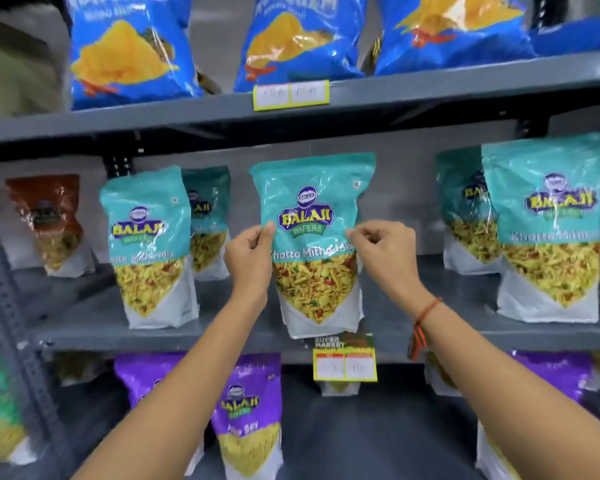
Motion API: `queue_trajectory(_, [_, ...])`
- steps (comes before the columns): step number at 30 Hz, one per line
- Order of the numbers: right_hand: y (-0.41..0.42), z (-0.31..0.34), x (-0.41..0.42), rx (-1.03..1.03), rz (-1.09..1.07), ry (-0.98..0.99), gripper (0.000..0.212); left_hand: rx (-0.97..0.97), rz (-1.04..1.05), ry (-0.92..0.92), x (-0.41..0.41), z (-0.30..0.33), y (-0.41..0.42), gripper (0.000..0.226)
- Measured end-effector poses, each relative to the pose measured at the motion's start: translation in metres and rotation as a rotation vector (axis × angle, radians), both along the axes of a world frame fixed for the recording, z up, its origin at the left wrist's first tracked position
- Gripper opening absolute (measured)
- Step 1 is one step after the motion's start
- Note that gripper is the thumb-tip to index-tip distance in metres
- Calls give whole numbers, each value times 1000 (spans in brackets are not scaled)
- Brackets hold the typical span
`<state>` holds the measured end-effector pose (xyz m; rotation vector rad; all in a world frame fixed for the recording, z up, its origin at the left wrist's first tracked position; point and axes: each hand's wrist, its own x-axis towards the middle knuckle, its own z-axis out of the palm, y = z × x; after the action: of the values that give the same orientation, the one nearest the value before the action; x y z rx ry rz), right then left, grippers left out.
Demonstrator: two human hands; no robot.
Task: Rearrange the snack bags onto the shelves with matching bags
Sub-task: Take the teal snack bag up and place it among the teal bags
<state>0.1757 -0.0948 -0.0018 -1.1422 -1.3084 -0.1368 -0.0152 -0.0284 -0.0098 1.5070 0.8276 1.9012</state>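
The teal bag (314, 237) stands upright at the front edge of the middle shelf (94, 320), its base overhanging the lip above a yellow price tag (345, 363); open shelf lies on both sides before the neighbouring teal bags (151, 247); the left hand (251, 258) pinches its left edge and the right hand (385, 252) pinches its right edge, both closed on it; it reads "BALAJI WAFERS"; a clear window shows a yellow mix; blue bags (129, 50) sit above, purple bags (248, 414) below, a red-brown bag (49, 220) far left.
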Motion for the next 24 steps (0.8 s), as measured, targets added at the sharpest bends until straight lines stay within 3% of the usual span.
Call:
queue_trajectory(7, [41, -19, 6, -107, 13, 109, 20, 30, 49, 142, 5, -6, 34, 39])
queue_trajectory(11, [43, -30, 10, -146, 113, 183, 23, 5, -124, 116, -1, -5, 27, 19])
queue_trajectory(13, [43, -42, 18, -257, 234, 242, 39, -79, -218, 143, -8, -13, 27, 4])
queue_trajectory(14, [43, -51, 24, -345, 294, 238, 55, -137, -244, 189, -14, -22, 30, 13])
queue_trajectory(16, [44, -69, 33, -559, 380, 146, 87, -269, -272, 368, -29, -42, 37, 55])
queue_trajectory(18, [42, -84, 35, -713, 434, 29, 98, -381, -335, 570, -40, -63, 41, 86])
queue_trajectory(20, [41, -91, 33, -725, 429, -38, 88, -413, -392, 664, -43, -79, 39, 84])
queue_trajectory(24, [36, -88, 26, -667, 387, -99, 73, -336, -311, 601, -34, -86, 37, 61])
